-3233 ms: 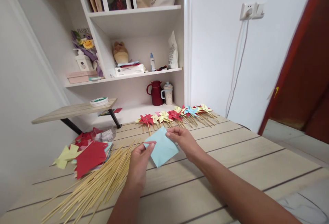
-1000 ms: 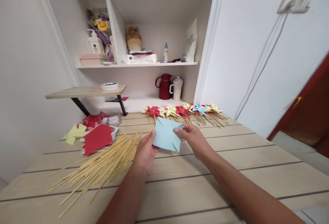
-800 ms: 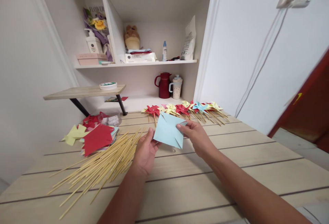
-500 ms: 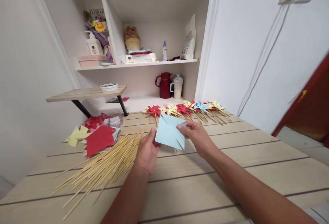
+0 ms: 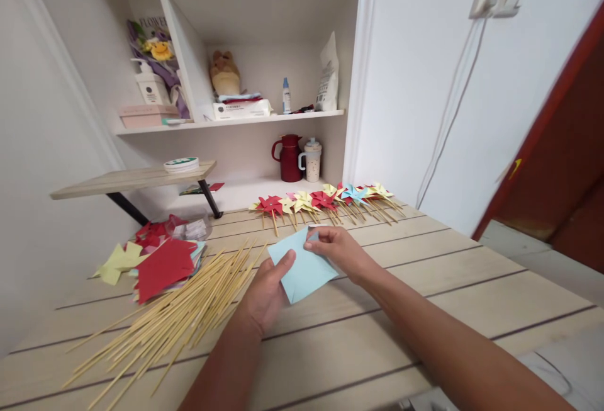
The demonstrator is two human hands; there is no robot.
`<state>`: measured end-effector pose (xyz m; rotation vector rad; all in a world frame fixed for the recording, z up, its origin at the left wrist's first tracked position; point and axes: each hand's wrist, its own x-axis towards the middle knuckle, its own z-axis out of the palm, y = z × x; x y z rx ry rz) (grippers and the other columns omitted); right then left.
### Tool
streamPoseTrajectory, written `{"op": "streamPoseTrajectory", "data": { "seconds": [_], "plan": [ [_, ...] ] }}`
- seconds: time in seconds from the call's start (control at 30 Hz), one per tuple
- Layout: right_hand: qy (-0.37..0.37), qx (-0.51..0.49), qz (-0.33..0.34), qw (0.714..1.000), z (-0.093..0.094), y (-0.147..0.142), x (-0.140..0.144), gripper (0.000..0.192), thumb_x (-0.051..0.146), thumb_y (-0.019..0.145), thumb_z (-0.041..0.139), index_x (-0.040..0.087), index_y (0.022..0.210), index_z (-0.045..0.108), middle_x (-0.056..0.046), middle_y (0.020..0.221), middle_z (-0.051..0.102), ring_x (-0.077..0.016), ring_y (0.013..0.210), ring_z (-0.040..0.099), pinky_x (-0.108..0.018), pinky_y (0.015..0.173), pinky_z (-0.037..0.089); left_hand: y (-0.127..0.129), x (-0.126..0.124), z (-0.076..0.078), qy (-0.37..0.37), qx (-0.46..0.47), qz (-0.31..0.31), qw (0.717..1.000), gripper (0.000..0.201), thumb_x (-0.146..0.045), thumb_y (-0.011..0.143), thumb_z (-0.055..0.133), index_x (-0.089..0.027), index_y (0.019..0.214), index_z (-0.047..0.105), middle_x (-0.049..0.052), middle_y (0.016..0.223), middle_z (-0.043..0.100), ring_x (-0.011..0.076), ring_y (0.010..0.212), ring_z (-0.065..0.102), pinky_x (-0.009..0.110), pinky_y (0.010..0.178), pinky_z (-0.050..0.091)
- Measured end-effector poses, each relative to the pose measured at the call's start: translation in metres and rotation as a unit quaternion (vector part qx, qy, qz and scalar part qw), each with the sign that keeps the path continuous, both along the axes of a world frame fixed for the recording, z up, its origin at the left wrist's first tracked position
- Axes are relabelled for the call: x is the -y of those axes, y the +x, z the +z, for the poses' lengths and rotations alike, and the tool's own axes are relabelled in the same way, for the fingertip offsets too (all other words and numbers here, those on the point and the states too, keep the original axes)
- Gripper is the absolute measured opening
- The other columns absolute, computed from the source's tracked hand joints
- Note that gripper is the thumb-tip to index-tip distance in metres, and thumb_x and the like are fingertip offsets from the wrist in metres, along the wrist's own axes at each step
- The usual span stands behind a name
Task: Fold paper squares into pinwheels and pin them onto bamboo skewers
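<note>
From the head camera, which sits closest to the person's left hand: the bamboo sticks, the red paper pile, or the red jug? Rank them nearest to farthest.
Measured from the left hand, which holds the blue paper square:
1. Bamboo sticks, just to its left on the table.
2. Red paper pile, farther left, beyond the sticks.
3. Red jug, far back in the shelf nook.

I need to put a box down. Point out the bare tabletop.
Bare: the table right of the right hand, and the near strip below the blue paper. Crowded: sticks and paper pile at left, pinwheels along the far edge.
</note>
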<state>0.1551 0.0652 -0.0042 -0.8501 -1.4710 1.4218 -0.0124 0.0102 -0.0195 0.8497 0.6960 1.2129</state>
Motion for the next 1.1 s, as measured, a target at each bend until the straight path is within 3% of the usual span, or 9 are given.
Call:
{"op": "streamPoseTrajectory", "data": {
  "seconds": [0.07,0.17,0.3,0.47,0.63,0.8,0.93,1.1],
  "plan": [
    [0.034,0.021,-0.007,0.999,-0.003,-0.002,0.0,0.028,0.042,0.071,0.078,0.018,0.079,0.067,0.002,0.067,0.059,-0.0121,0.056,0.051,-0.025,0.054,0.038,0.001,-0.002,-0.003,-0.015,-0.007,0.039,0.999,0.042,-0.031,0.078,0.079,-0.009,0.113,0.07,0.018,0.111,0.075,0.0319,0.105,0.07,0.044,0.097,0.051],
    [0.138,0.045,-0.087,0.986,-0.006,-0.003,-0.001,0.027,0.04,0.08,0.071,0.02,0.098,0.069,0.001,0.074,0.061,-0.0153,0.067,0.056,-0.028,0.061,0.043,0.0,-0.006,-0.004,-0.029,0.027,0.084,0.996,0.041,-0.025,0.078,0.078,-0.01,0.115,0.068,0.017,0.113,0.074,0.0309,0.107,0.07,0.044,0.099,0.052],
    [0.325,0.097,-0.158,0.928,-0.004,-0.002,0.003,0.028,0.032,0.09,0.063,0.025,0.116,0.068,-0.005,0.095,0.063,-0.0207,0.088,0.059,-0.036,0.079,0.049,-0.006,-0.012,0.001,-0.052,0.099,0.159,0.981,0.039,-0.018,0.083,0.072,-0.01,0.12,0.066,0.018,0.12,0.072,0.0288,0.11,0.069,0.042,0.099,0.054],
    [0.465,0.15,-0.153,0.859,-0.011,-0.011,0.014,0.034,0.016,0.09,0.06,0.029,0.121,0.066,-0.005,0.092,0.051,-0.0208,0.087,0.055,-0.036,0.076,0.051,-0.013,-0.013,0.011,-0.047,0.176,0.195,0.964,0.034,-0.015,0.09,0.063,-0.011,0.124,0.064,0.016,0.118,0.073,0.0253,0.106,0.071,0.04,0.096,0.056],
    [0.517,0.222,-0.131,0.816,-0.024,-0.024,0.018,0.044,0.004,0.085,0.057,0.027,0.121,0.065,-0.006,0.095,0.049,-0.0204,0.085,0.051,-0.036,0.074,0.049,-0.015,-0.012,0.015,-0.065,0.219,0.183,0.956,0.033,-0.015,0.094,0.056,-0.01,0.126,0.063,0.017,0.118,0.073,0.0236,0.104,0.072,0.037,0.093,0.058],
    [0.528,0.271,-0.132,0.794,-0.027,-0.026,0.019,0.038,0.005,0.085,0.056,0.027,0.113,0.068,-0.004,0.09,0.048,-0.0189,0.08,0.048,-0.033,0.068,0.044,-0.014,-0.01,0.015,-0.081,0.237,0.16,0.955,0.036,-0.019,0.095,0.056,-0.008,0.128,0.061,0.019,0.12,0.072,0.0239,0.107,0.07,0.035,0.093,0.058],
    [0.527,0.237,-0.14,0.804,-0.026,-0.023,0.018,0.024,0.01,0.088,0.058,0.025,0.102,0.07,-0.003,0.089,0.049,-0.0181,0.079,0.05,-0.031,0.067,0.044,-0.012,-0.008,0.014,-0.075,0.234,0.144,0.959,0.039,-0.023,0.094,0.059,-0.008,0.129,0.06,0.019,0.121,0.071,0.0247,0.113,0.068,0.033,0.094,0.057],
    [0.486,0.157,-0.146,0.847,-0.023,-0.021,0.015,0.014,0.016,0.091,0.062,0.024,0.094,0.072,-0.004,0.089,0.051,-0.0181,0.082,0.055,-0.03,0.068,0.048,-0.008,-0.004,0.014,-0.039,0.209,0.123,0.969,0.041,-0.025,0.093,0.061,-0.011,0.132,0.059,0.018,0.126,0.069,0.027,0.119,0.064,0.037,0.098,0.055]
  ]
}}
